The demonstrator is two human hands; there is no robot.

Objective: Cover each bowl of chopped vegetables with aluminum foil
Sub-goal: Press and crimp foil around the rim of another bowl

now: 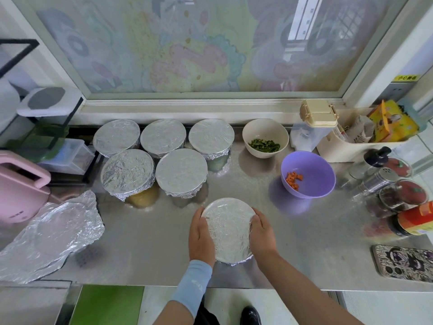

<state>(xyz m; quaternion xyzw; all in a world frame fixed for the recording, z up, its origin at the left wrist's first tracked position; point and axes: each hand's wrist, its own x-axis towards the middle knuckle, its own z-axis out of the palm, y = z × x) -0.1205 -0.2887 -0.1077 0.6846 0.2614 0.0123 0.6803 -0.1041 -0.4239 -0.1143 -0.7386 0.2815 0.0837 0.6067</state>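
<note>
Quick update from us: the wrapped bowl (228, 233) sits at the lower middle of the frame on the steel counter (145, 252), with its top fully under foil. Our left hand (202, 238) and right hand (262, 233) are cupped round its two sides. The fingers curl down over the rim onto the foil, so both hands have hold of it.

Above it and a bit to the left, five foil-covered bowls (162, 141) are bunched in two rows, three behind and two in front, packed close. Right of that bunch there are two uncovered ones. One is a cream bowl (256, 130) with chopped green bits, and lower in the frame is a purple bowl (315, 168) with diced carrot.

A crumpled loose foil sheet (54, 233) lies at lower left, and there's a phone (403, 263) at lower right.
</note>
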